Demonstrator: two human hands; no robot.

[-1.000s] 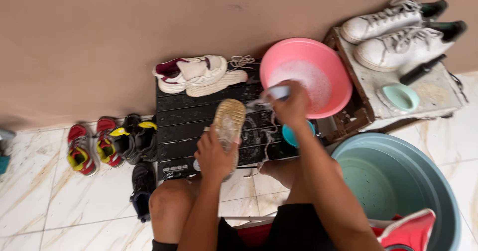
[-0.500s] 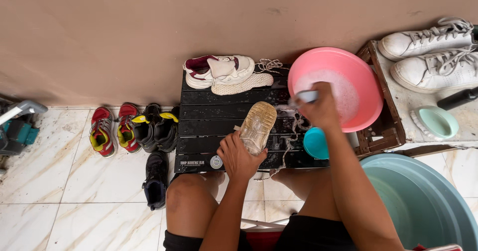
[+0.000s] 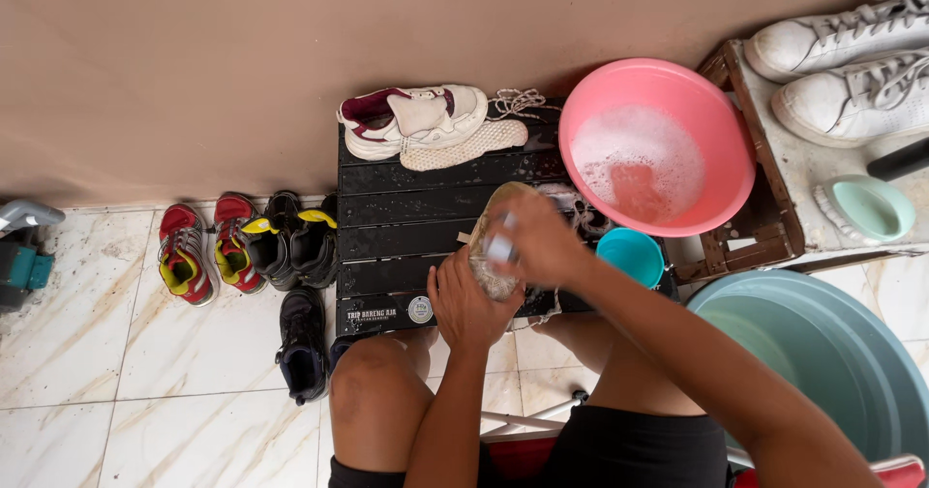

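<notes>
Closest to the camera are the person's bare knees and dark shorts, with both forearms reaching forward over a black slatted platform (image 3: 406, 207) that lies wet on the pale marble floor. The left hand (image 3: 467, 304) is wrapped around the near end of a light-coloured shoe (image 3: 494, 241), gripping it from below so that its sole faces up over the front edge of the platform. The right hand (image 3: 542, 241) is closed on a small pale brush (image 3: 500, 247), pressed against the shoe's sole; most of the brush is hidden by the fingers. Just right of the hands stands a small teal cup (image 3: 631, 254), and lower right a large grey-green tub (image 3: 823, 362) fills the corner. Left of the platform, red-and-yellow sneakers (image 3: 198, 248) and black shoes (image 3: 290, 246) sit on the floor. Farther on, at the back of the platform, lies a white sneaker (image 3: 411, 120) with a loose insole (image 3: 464, 145) and laces beside it. To its right a pink basin (image 3: 658, 145) holds soapy water, and beyond that two white sneakers (image 3: 852, 62) rest on a wooden crate near the brown wall.
</notes>
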